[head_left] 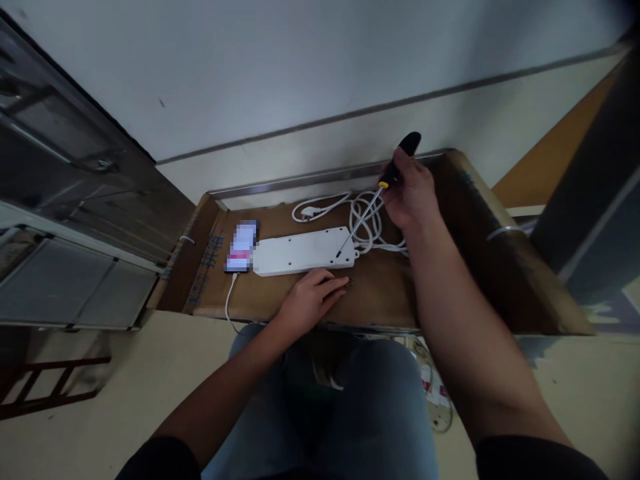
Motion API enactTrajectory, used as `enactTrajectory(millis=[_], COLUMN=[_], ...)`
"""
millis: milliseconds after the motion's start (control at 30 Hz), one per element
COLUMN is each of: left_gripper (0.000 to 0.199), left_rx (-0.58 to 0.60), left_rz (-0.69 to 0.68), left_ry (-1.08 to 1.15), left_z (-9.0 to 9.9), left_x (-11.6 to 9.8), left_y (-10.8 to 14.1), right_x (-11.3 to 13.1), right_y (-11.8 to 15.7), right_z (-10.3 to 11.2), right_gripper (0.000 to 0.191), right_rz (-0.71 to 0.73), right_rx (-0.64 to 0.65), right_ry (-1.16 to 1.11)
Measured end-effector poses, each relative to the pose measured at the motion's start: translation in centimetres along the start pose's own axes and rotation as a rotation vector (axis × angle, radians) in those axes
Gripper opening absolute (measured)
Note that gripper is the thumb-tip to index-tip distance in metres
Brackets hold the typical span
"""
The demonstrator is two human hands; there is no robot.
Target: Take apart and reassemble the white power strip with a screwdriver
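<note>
A pale painted wall is being faced across a low board covered in brown cardboard, with a dull metal strip being run along its far edge. A rectangular white plastic power strip is being kept flat near the middle of the board, its long side lying across the person's front, which appears to leave its face within easy reach of both hands. A slim black-and-yellow-handled screwdriver is being gripped in the closed right hand, with its thin steel shaft being angled down so that the tip is brought to the right end of the strip, apparently at a small round hole. The left hand is being held open and nearly flat, its fingers being rested on the cardboard just below the strip, and nothing is being gripped by it. Tiny dark objects, too small to identify, are being left just beyond those fingertips. A coiled white cord is being kept behind the strip, clear of the shaft. A smartphone with a blurred screen is being laid beside the strip's left end, with a white cable being trailed over the board's near edge.
</note>
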State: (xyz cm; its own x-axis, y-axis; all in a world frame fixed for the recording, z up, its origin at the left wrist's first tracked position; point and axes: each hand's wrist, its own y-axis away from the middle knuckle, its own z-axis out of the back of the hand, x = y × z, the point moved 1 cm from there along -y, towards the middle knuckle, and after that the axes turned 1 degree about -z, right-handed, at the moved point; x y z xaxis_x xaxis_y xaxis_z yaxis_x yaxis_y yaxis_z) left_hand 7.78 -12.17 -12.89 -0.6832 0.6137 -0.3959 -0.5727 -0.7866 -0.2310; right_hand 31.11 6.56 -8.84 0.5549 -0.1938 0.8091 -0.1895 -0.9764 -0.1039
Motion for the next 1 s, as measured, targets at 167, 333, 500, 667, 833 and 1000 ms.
enactTrajectory(millis=[167,333,500,667,833,1000], left_gripper=[0.034,0.039,0.133,0.120,0.115,0.112], left_rx=[0.036,0.189,0.453,0.597,0.593,0.496], left_rz=[-0.097,-0.111,-0.053,-0.171,-0.185,-0.204], left_ry=[-0.070,-0.205,-0.307,-0.306,-0.231,-0.162], left_z=[4.2,12.8,15.5,13.2,12.9,12.1], left_x=[0.3,3.5,9.0,11.6,12.6,13.8], left_y=[0.5,-0.9,-3.9,-6.1,-7.2,-6.7], right_x=[0.5,0.9,1.6,1.3,0.0,-0.1], right_y=[0.1,1.1,3.8,5.1,5.8,6.9], right_z=[-0.1,-1.0,-5.3,-11.9,-15.1,-15.4], right_gripper=[0.049,0.054,0.067,0.066,0.049,0.044], right_rz=[-0.014,-0.039,-0.008,0.087,0.208,0.256], right_rx=[-0.055,-0.023,0.002,0.253,0.524,0.540], right_ry=[-0.015,-0.027,-0.049,0.034,0.219,0.348])
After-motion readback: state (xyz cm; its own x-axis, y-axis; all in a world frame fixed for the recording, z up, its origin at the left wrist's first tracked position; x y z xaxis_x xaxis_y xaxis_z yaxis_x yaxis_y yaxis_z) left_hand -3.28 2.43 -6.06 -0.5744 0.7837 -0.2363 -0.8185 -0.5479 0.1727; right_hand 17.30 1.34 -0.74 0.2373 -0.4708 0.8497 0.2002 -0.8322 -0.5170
